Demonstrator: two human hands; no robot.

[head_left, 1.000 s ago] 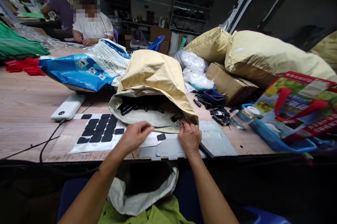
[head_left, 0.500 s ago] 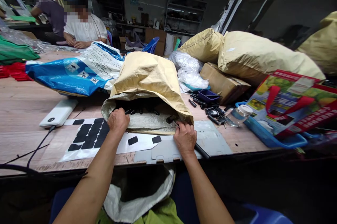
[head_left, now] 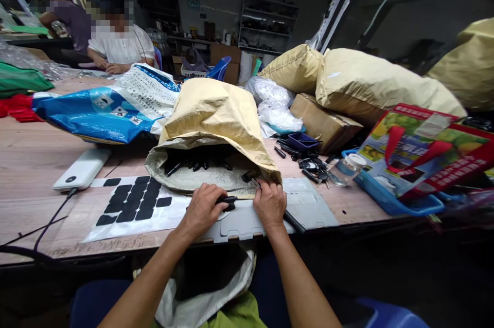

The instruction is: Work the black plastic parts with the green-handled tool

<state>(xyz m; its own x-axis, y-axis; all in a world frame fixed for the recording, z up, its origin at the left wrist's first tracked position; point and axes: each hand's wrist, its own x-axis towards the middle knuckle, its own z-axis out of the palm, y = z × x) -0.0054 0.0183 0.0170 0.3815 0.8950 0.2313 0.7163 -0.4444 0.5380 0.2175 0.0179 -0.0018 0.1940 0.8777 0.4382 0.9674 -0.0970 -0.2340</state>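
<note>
A tan woven sack (head_left: pixel 214 104) lies on the table with its mouth towards me. Inside are several slim black pieces (head_left: pixel 198 164). Just in front of the mouth, my left hand (head_left: pixel 204 208) is closed on a short black rod-like piece (head_left: pixel 227 199). My right hand (head_left: pixel 270 202) is closed at the sack's right corner around a metal rod with black ends; its dark front end (head_left: pixel 249 176) points into the mouth and its thick black rear end (head_left: pixel 295 222) sticks out below the hand. Whether it also pinches the sack's edge I cannot tell.
A sheet of black stickers (head_left: pixel 131 202) and a grey board (head_left: pixel 312 204) lie under the work. A white power bank (head_left: pixel 83 168) is left, a blue printed bag (head_left: pixel 104 112) behind it. Black parts, a clear jar (head_left: pixel 347 168) and a blue basket (head_left: pixel 393 202) stand right. Two people sit far left.
My left hand has left the sack's left edge and moved right, in front of the mouth, with a black piece now in its fingers. My right hand stays at the right corner.
</note>
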